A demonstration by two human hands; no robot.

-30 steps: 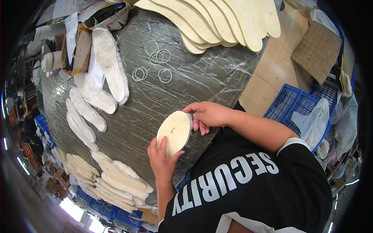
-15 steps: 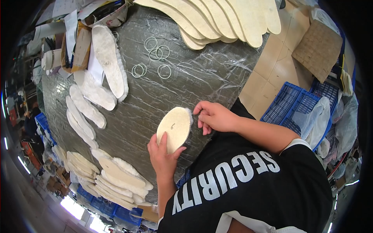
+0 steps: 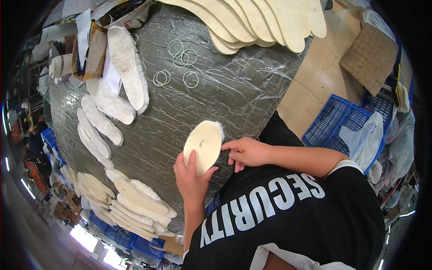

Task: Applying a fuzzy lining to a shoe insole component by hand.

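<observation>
A cream insole (image 3: 204, 137) with a small pen mark and white fleece showing along its far edge is held above the table. My left hand (image 3: 193, 182) grips its near end, thumb at the right edge and fingers over the flat face. My right hand (image 3: 248, 152) is at the insole's right edge, index finger stretched out to the fleece rim and the other fingers loosely bent. Nothing shows in its grasp. Whether the fingertip presses the fleece or just brushes it, I cannot tell.
Pale green rubber bands (image 3: 184, 58) lie on the plastic-covered table (image 3: 234, 99). Long cream insoles (image 3: 270, 20) are fanned at the far edge. Fleecy insoles (image 3: 128, 67) line the left side; more insoles (image 3: 139, 200) are piled nearer. Blue crates (image 3: 324, 119) stand right of the table.
My right hand has moved down and slightly left, and its index finger now reaches to the insole's edge. The insole and my left hand have shifted slightly.
</observation>
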